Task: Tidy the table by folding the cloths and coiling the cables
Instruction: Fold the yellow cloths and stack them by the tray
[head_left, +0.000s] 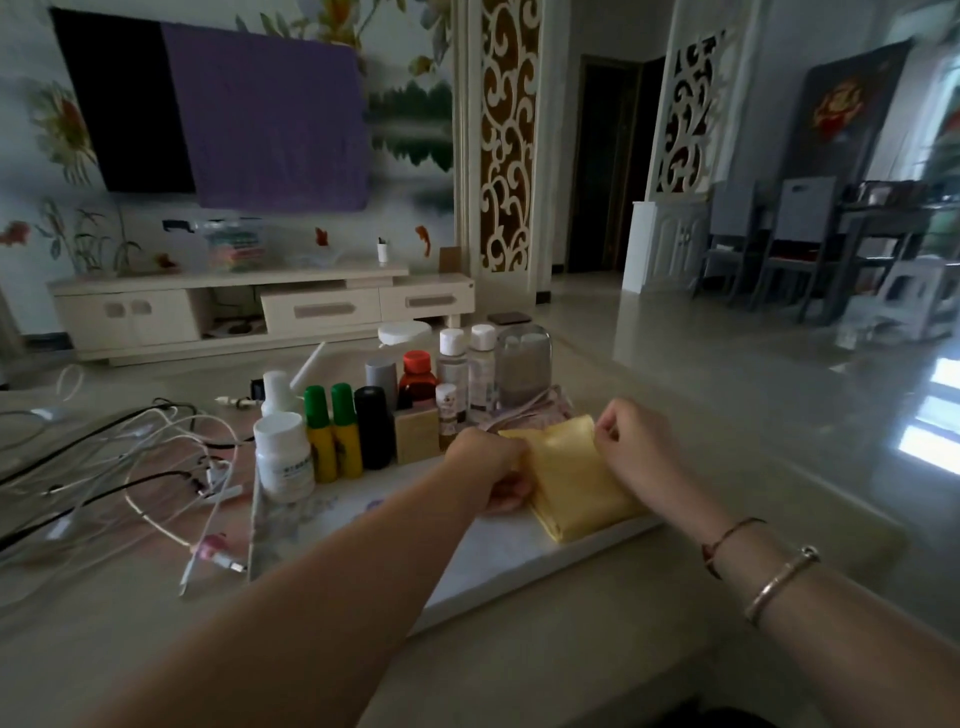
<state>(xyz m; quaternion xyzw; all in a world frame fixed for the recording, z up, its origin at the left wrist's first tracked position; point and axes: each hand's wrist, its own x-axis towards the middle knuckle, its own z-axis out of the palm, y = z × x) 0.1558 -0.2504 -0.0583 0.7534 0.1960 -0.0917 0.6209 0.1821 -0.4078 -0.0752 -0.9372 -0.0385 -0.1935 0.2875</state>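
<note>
Nearest, I log two bare forearms, bracelets (779, 574) on the right wrist. Yellow cloth (576, 483), folded, lies on the white tray (498, 561) between my hands. Left hand (491, 462), fingers curled, grips the cloth's left edge. Right hand (636, 444), curled, pinches its far right corner, lifted slightly. To the left, cables (130, 467), loose and tangled on the table (571, 649). Behind the cloth, a patterned cloth (524, 413), partly hidden. Beyond, upright bottles (374, 415) along the tray's far edge. Farthest, a TV stand (260, 306).
</note>
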